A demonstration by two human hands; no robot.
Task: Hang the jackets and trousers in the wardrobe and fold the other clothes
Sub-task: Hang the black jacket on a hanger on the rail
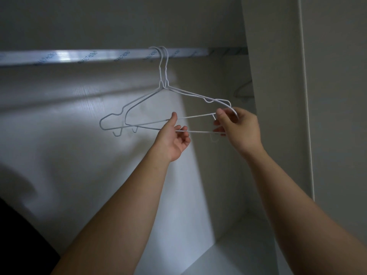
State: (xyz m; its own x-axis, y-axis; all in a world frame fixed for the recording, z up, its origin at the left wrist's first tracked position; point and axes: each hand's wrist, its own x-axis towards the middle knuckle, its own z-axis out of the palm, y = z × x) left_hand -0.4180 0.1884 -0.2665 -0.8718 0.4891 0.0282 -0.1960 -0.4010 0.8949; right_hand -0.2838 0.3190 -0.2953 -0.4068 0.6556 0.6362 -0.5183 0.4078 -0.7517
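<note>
Two white wire hangers [139,104] hang side by side by their hooks on the metal wardrobe rail [83,56]. My left hand [174,137] reaches up under them, its thumb and fingers pinching the bottom bars near the middle. My right hand [238,128] grips the right ends of the hangers, thumb and fingers curled round the wire. No jacket, trousers or other clothing shows inside the wardrobe.
The wardrobe's white back wall [59,126] and its floor [228,259] lie behind and below the hangers. A white side panel [278,96] stands at the right, with another hanger [243,90] dimly visible behind it. Something dark [17,231] fills the lower left corner.
</note>
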